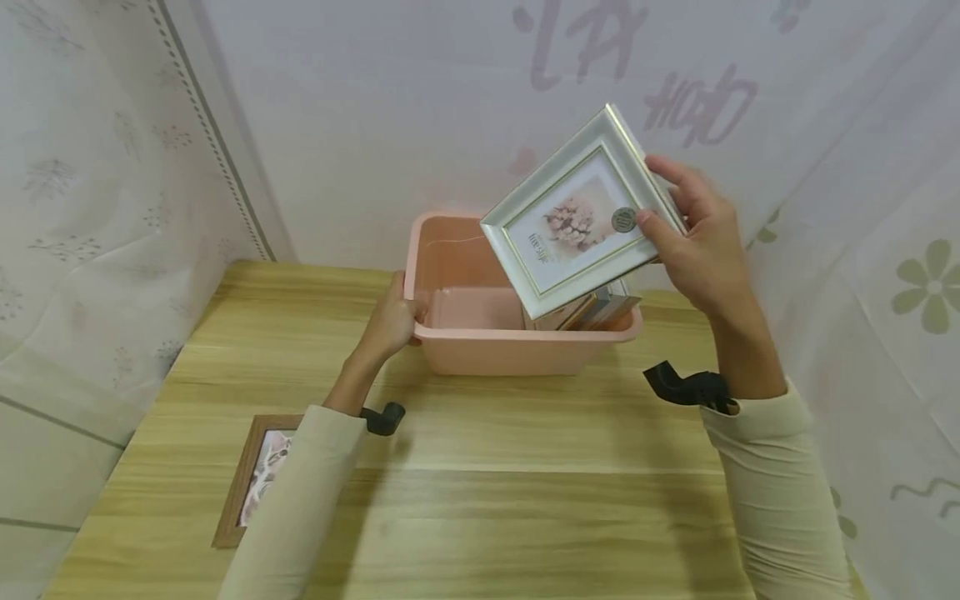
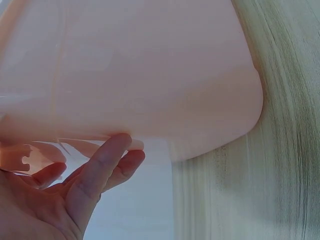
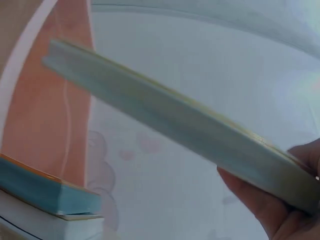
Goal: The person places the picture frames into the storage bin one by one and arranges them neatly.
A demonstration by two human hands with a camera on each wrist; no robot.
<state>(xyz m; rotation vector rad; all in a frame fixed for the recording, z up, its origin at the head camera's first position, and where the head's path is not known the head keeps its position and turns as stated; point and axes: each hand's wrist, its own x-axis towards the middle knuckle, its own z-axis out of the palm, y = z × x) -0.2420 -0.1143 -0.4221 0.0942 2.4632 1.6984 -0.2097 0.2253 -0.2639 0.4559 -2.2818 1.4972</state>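
My right hand (image 1: 708, 242) grips a white picture frame (image 1: 532, 242) with gold trim by its right edge, thumb on the front. The frame is tilted above the right part of a pink plastic bin (image 1: 502, 354). In the right wrist view the held frame (image 3: 175, 122) shows edge-on, with the fingers (image 3: 255, 200) around its end. My left hand (image 1: 390, 321) holds the bin's left rim; the left wrist view shows its fingers (image 2: 102, 165) at the bin's side (image 2: 150, 75). Other picture frames (image 1: 600, 310) stand inside the bin at its right end, partly hidden by the held one.
A brown wooden picture frame (image 1: 247, 483) lies on the wood-grain table (image 1: 525, 508) at the lower left, partly covered by the left sleeve (image 1: 307, 492). A printed pale cloth (image 1: 360, 117) hangs behind the bin and along both sides.
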